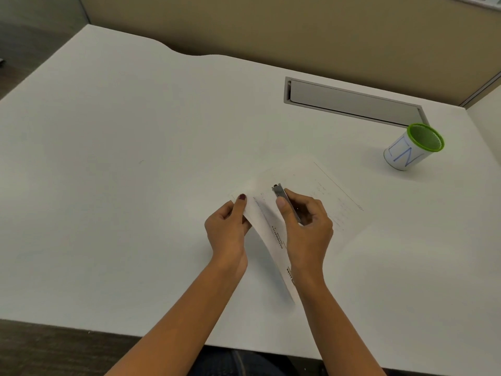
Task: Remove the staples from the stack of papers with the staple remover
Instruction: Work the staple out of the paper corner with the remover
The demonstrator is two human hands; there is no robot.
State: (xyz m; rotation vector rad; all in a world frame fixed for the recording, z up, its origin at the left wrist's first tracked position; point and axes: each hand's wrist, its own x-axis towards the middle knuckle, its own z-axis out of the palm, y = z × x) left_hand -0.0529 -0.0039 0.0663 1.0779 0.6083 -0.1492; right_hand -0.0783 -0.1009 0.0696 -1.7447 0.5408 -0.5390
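A thin stack of white printed papers (311,191) lies on the white desk (135,158), its near-left corner lifted and curled. My left hand (229,229) pinches that raised corner between thumb and fingers. My right hand (306,226) grips a slim metal staple remover (280,193), whose tip rests on the top sheet just right of the lifted corner. No staple is clear enough to make out.
A white cup with a green rim and blue letters (412,147) stands to the far right of the papers. A grey cable-tray flap (352,101) is set into the desk at the back right. A beige partition (271,25) rises behind the desk.
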